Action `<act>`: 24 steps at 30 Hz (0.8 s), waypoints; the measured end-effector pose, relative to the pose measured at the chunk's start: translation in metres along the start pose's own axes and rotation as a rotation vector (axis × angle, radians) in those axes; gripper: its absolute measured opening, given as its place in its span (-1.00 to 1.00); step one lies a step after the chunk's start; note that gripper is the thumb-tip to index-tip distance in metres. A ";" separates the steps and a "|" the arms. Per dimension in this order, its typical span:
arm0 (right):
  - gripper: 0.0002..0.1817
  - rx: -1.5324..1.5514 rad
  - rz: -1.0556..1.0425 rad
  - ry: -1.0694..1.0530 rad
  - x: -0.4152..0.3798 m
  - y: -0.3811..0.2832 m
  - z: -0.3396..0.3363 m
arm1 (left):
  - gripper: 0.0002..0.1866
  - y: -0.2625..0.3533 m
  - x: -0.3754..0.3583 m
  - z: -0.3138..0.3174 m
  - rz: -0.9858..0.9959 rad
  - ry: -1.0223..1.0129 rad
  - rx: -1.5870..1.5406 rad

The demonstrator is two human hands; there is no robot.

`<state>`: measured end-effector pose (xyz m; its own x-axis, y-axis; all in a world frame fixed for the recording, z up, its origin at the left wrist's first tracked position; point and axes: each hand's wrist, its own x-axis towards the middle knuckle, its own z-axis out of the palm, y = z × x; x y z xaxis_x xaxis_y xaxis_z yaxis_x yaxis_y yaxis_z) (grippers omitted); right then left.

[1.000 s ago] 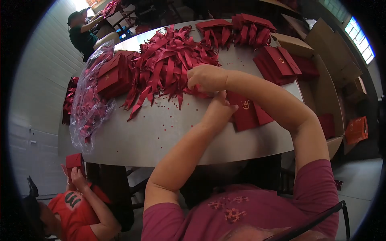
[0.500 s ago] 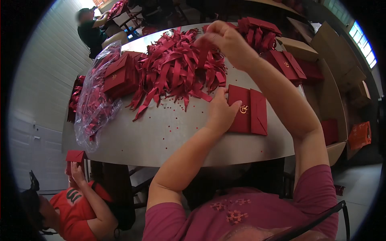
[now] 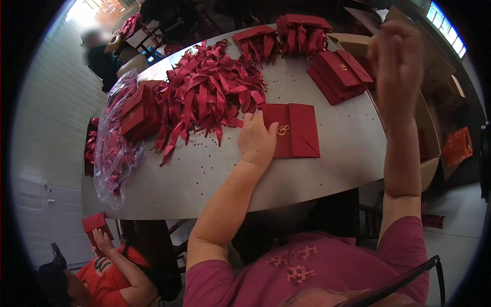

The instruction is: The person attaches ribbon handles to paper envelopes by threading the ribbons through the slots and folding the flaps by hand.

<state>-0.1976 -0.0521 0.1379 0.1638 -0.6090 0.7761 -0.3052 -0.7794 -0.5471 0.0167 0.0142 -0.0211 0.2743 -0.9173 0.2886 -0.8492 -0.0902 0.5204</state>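
Note:
A flat red paper gift bag [image 3: 302,135] with a gold emblem lies on the grey table in front of me. My left hand [image 3: 257,138] is at its left edge, with the thumb on the bag's face and the fingers along the edge. My right hand [image 3: 398,69] is raised high at the right, above the table's right edge. Its fingers look bent but motion smears them, and whether anything is in them is not visible. A big heap of red satin ribbons [image 3: 204,84] sits just beyond my left hand.
Red bags stand in a stack [image 3: 340,77] at the right and others with ribbon handles [image 3: 305,38] at the back. Clear plastic [image 3: 117,174] wraps more at the left. Cardboard boxes [image 3: 432,107] adjoin the right edge. A person in red [image 3: 110,273] holds a bag at lower left.
My right hand has swung from above the ribbon heap up and over to the right. My left hand stays at the bag's edge. The whole view has shifted somewhat.

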 end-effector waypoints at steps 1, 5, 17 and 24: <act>-0.89 -0.065 -0.059 0.011 -0.001 0.003 -0.002 | -0.53 0.002 0.000 0.000 -0.002 0.003 0.017; -0.85 -0.037 0.280 -0.357 -0.071 0.053 0.061 | -0.57 0.007 0.000 -0.002 -0.013 -0.040 0.004; -0.80 -0.208 0.343 -0.443 -0.117 0.079 0.091 | -0.53 0.012 0.000 0.005 0.254 0.081 -0.067; -0.80 -0.163 0.282 -0.396 -0.120 0.079 0.094 | -0.68 0.021 0.001 -0.002 0.072 0.102 -0.306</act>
<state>-0.1533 -0.0541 -0.0276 0.3871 -0.8261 0.4096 -0.5261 -0.5626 -0.6377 -0.0004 0.0123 -0.0085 0.2753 -0.8722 0.4043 -0.6973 0.1083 0.7085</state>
